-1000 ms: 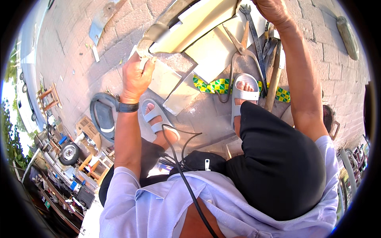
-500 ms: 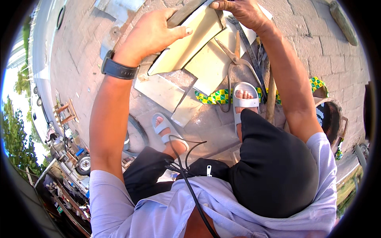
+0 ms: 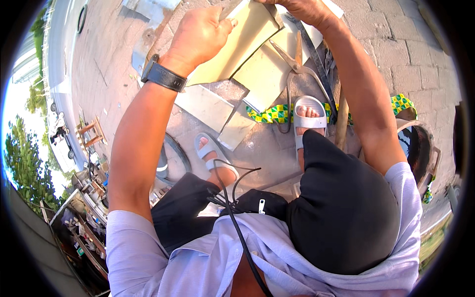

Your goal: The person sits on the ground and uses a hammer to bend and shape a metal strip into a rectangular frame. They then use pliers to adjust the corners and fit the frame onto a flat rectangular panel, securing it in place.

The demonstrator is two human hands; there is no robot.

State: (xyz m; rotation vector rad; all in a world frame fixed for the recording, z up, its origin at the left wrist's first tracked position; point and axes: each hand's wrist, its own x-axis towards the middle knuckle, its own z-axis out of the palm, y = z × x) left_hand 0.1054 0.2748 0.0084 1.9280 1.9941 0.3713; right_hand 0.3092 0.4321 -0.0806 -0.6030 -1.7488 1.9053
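On my remote feed I find the cream panel (image 3: 237,52) — sheet metal by its look — raised over the paving at the top of view. The left hand (image 3: 200,37) grips its left side, thumb laid over the face. The right hand (image 3: 302,10) meets its upper edge; the frame crops the fingers, so I cannot tell how firmly they close.

Shaping appears under way: a shaded crease crosses the panel, and I see no fastening on it. Two flat offcuts (image 3: 205,105) lie loose below, near the left sandal (image 3: 210,151), which I judge already cut. The tin snips (image 3: 297,67) lie open, unheld — beside a dark bar (image 3: 320,62). What remains I cannot establish.
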